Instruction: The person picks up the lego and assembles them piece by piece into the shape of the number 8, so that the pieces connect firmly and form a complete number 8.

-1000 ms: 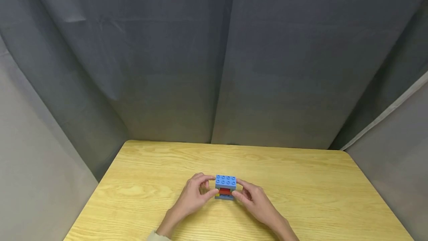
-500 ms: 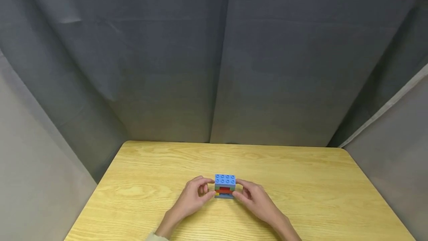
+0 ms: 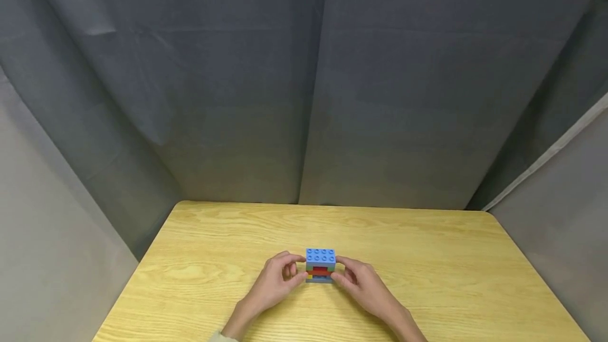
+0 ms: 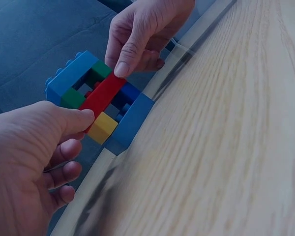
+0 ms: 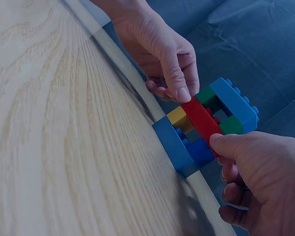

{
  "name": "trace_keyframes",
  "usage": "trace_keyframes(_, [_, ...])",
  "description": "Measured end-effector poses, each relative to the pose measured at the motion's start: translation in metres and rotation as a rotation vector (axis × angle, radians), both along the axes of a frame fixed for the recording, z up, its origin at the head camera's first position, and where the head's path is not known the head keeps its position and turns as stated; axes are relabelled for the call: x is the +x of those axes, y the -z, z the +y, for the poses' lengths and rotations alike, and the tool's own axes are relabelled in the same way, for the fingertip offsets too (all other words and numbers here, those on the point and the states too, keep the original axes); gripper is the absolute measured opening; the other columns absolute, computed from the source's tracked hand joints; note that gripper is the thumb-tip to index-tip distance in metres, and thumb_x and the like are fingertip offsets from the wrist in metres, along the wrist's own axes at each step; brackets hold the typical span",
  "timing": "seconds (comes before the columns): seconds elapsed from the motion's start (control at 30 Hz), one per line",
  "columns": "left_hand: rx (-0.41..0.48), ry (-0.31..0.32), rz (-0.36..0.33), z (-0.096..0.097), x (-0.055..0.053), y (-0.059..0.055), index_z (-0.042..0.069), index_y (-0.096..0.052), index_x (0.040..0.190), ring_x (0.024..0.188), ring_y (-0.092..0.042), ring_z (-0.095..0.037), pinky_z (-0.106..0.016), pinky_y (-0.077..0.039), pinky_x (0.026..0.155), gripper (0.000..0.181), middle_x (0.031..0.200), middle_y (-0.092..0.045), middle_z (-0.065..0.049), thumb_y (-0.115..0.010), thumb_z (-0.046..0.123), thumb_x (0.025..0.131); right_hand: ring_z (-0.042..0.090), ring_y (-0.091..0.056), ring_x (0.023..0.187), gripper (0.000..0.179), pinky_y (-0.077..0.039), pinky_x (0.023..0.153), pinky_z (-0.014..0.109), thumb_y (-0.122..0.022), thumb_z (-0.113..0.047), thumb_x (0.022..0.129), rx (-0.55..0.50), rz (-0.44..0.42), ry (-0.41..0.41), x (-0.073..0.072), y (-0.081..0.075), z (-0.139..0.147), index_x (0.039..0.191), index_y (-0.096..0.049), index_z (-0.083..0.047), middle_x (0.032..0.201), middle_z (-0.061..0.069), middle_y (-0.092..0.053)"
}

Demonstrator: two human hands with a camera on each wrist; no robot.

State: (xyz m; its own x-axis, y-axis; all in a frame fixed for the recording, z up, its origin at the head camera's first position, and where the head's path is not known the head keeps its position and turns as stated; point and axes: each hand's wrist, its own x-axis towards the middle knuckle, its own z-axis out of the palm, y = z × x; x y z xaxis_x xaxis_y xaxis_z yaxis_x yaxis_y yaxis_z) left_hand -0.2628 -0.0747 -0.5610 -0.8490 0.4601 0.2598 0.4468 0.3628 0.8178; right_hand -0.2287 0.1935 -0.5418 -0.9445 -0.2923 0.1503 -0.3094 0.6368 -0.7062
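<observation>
A small stack of toy building bricks (image 3: 320, 256) stands upright on the table between both hands. Its wide blue bottom brick (image 4: 132, 123) carries a yellow brick (image 4: 103, 128) and a dark blue brick (image 5: 200, 151). Across these lies a red brick (image 4: 104, 97), topped by two green bricks (image 5: 231, 126) under a wide blue brick (image 5: 236, 105). My left hand (image 3: 273, 282) pinches the stack's left end, thumb on the red brick. On the right end, my right hand (image 3: 364, 286) pinches likewise, its thumb on the red brick's other end. The stack partly hides both index fingers in the wrist views.
The light wooden table (image 3: 214, 236) reaches back to a grey curtain (image 3: 228, 120). Pale panels (image 3: 43, 199) flank it on both sides. A light sleeve (image 3: 221, 337) shows at the left wrist.
The left thumb sits slightly lower and farther out on the stack's near face than a second ago. The stack and the right hand stay nearly in place.
</observation>
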Motion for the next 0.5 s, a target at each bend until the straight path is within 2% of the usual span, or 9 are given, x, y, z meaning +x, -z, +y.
trace_keyframes(0.3, [0.002, -0.026, 0.022, 0.0031, 0.0010, 0.0008, 0.010, -0.073, 0.122, 0.073, -0.049, -0.005, -0.020, -0.045, 0.065, 0.029, 0.083, -0.056, 0.007, -0.078, 0.022, 0.096, 0.000, -0.040, 0.058, 0.050, -0.035, 0.053, 0.019, -0.064, -0.034, 0.105, -0.028, 0.024, -0.032, 0.0002, -0.0007, 0.0000, 0.139, -0.063, 0.002, 0.069, -0.011, -0.048])
trace_keyframes(0.5, [0.009, -0.037, 0.025, 0.0081, 0.0025, 0.0007, 0.006, -0.074, 0.123, 0.070, -0.047, -0.002, -0.019, -0.044, 0.063, 0.029, 0.079, -0.054, 0.008, -0.076, 0.020, 0.097, -0.001, -0.040, 0.057, 0.046, -0.037, 0.053, 0.019, -0.065, -0.030, 0.105, -0.023, 0.039, -0.015, 0.0005, 0.0011, -0.0008, 0.138, -0.064, 0.003, 0.068, -0.012, -0.050])
